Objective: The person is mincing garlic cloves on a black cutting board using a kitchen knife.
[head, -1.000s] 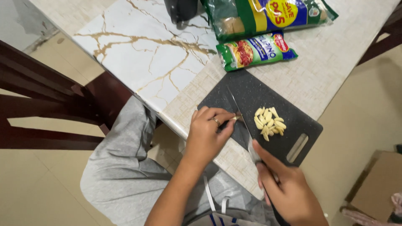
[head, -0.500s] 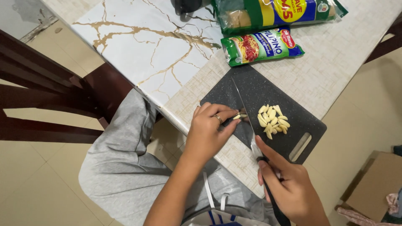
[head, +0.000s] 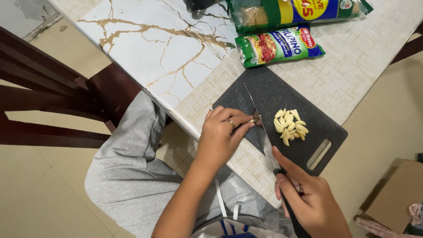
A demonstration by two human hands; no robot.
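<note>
We pinch a garlic clove (head: 254,119) in our left hand (head: 222,134) on the cutting board (head: 273,94); our right hand (head: 310,198) clasps the knife (head: 260,121), which needs a careful downward slice.

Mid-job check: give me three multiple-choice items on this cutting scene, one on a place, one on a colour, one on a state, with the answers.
1. Where does the pile of pale sliced garlic pieces lie?
A. on the dark speckled cutting board
B. on the marble-patterned table top
C. on a plate

2. What colour is the sauce pouch beside the board?
A. white
B. mainly green
C. black

3. What is the right hand doing?
A. resting flat on the table
B. holding a pouch
C. gripping the long steel knife, forefinger laid along its back

Answers: 1 A, the pile sits on the board near its handle slot. 2 B, green shows around its picture and label. 3 C, its fingers wrap the handle while the left hand pinches a small pale garlic piece against the blade.
</note>
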